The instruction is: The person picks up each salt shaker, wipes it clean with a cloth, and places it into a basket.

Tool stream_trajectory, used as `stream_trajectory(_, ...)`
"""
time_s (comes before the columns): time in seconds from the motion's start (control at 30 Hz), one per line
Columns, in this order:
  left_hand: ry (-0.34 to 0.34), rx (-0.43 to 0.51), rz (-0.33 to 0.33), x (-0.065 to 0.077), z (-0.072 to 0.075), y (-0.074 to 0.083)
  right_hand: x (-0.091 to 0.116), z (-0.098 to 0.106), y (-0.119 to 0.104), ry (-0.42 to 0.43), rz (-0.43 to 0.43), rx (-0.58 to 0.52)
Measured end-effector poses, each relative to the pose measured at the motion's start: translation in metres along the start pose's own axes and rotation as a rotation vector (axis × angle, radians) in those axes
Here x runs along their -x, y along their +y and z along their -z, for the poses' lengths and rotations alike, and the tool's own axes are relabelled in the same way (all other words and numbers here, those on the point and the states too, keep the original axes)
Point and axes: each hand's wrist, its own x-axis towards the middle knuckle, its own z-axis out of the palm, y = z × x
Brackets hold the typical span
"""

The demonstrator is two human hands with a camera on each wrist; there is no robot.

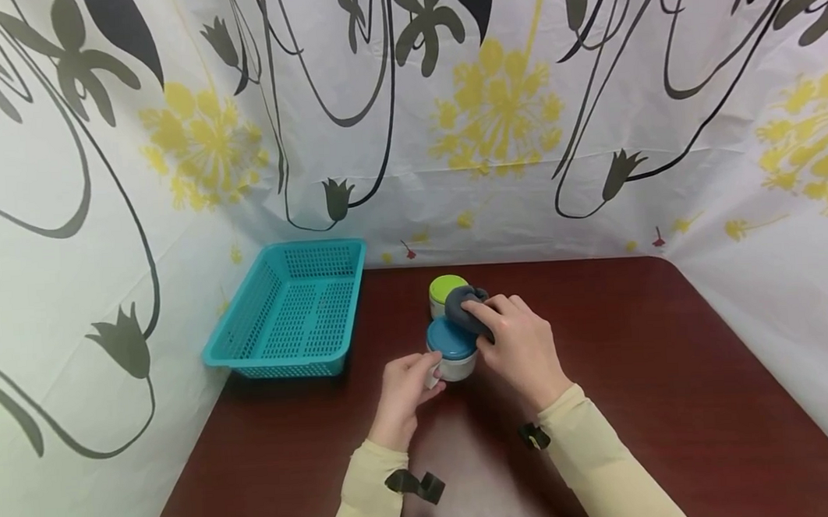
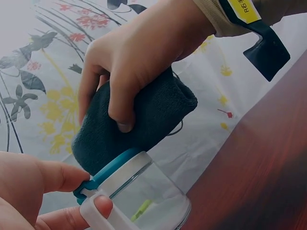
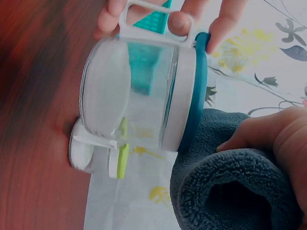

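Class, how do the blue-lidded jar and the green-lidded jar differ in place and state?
In the head view, the blue-lidded jar is nearer the camera; the green-lidded jar sits farther back. The blue-lidded jar is held by its handle; the green-lidded jar is not held. Both are clear-sided, capped and white-handled.

A: what's up with the jar (image 1: 456, 354)?
B: clear, 1 white handle (image 3: 123, 24), blue lid (image 3: 198, 96) on, lid side up
A: and the cloth (image 2: 158, 108)?
B: dark grey, rolled up, touching the lid
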Motion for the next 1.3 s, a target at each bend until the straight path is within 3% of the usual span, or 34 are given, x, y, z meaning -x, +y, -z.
stream_trajectory(0.13, 0.012, -0.006, -0.006, 0.001, -0.003, -0.001, 0.001, 0.002, -0.008, -0.008, 0.004, -0.02)
stream_trajectory(0.37, 0.023, 0.01, 0.006, 0.0, -0.008, -0.001, 0.002, -0.001, -0.031, -0.009, 0.123, -0.071)
stream_trajectory(0.5, 0.032, 0.009, 0.021, -0.001, -0.01, -0.002, 0.001, -0.004, -0.035, -0.012, 0.131, -0.084)
stream_trajectory(0.8, 0.045, -0.009, 0.023, -0.002, -0.012, -0.005, 0.002, -0.004, -0.029, -0.033, 0.104, -0.054)
stream_trajectory(1.03, 0.0, -0.037, 0.033, 0.0, -0.013, -0.006, 0.0, -0.003, -0.017, -0.015, 0.078, -0.014)
stream_trajectory(1.3, -0.046, -0.023, 0.034, 0.007, -0.014, -0.002, -0.002, -0.004, 0.006, 0.006, -0.024, 0.052)
